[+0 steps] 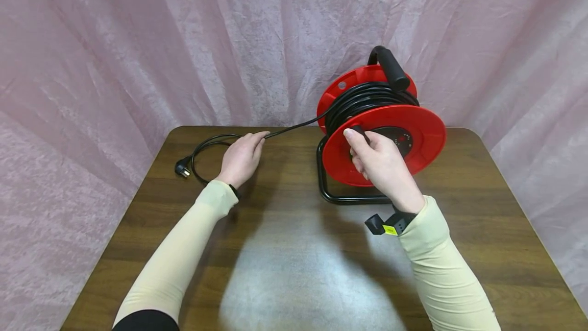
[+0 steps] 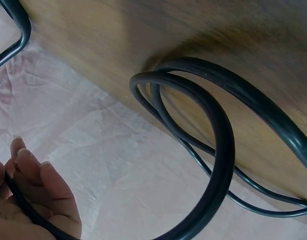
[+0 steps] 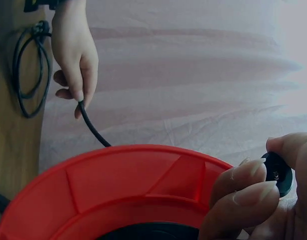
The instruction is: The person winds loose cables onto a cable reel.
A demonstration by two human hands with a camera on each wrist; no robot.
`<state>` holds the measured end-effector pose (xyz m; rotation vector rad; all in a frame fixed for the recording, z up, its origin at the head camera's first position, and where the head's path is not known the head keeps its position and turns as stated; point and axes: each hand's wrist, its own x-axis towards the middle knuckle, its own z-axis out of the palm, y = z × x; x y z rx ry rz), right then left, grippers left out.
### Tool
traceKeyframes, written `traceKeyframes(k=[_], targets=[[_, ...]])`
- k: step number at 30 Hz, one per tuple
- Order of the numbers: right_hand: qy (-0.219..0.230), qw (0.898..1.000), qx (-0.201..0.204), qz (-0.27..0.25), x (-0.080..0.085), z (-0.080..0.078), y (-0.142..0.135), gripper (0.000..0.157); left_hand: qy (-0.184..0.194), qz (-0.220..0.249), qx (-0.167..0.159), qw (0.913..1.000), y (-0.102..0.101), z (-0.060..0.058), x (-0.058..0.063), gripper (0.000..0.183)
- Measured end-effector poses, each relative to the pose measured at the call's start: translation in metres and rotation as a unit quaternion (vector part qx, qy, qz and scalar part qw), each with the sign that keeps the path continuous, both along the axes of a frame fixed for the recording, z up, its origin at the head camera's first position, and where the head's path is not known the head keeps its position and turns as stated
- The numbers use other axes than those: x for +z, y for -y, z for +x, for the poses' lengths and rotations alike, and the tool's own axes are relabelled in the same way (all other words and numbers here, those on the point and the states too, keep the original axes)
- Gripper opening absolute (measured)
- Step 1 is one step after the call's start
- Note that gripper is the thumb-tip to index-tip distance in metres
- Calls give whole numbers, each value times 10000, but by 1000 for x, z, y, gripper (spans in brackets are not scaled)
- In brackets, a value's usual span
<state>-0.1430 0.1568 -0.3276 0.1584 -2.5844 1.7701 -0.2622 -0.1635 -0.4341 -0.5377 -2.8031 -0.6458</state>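
A red cable reel (image 1: 429, 137) wound with black cable (image 1: 367, 96) stands toward the table's back right on a black tube frame (image 1: 340, 199). In the head view my right hand (image 1: 381, 162) grips the small black crank knob (image 1: 360, 132) on the reel's near face. The right wrist view shows that knob (image 3: 277, 174) between thumb and fingers. Left of the reel, my left hand (image 1: 241, 157) pinches the free cable, which runs from it up to the drum. In the left wrist view the cable (image 2: 223, 150) passes across the palm of the left hand (image 2: 43, 200).
Loose loops of cable (image 1: 195, 155) end in a black plug (image 1: 182, 166) at the table's left. A thick black carrying handle (image 1: 392, 68) rises above the reel. The wooden table (image 1: 294, 264) ends against a pink curtain (image 1: 257, 40) at the back.
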Motion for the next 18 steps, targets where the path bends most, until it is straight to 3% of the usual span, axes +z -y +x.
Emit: traceKeyframes(k=[5, 18], targets=[[-66, 9999, -120, 6, 3, 1, -5, 59, -51, 50, -98, 9999, 0, -2, -3, 38], [-208, 9990, -383, 64, 8, -1, -17, 56, 415, 155, -118, 9989, -1, 2, -4, 45]])
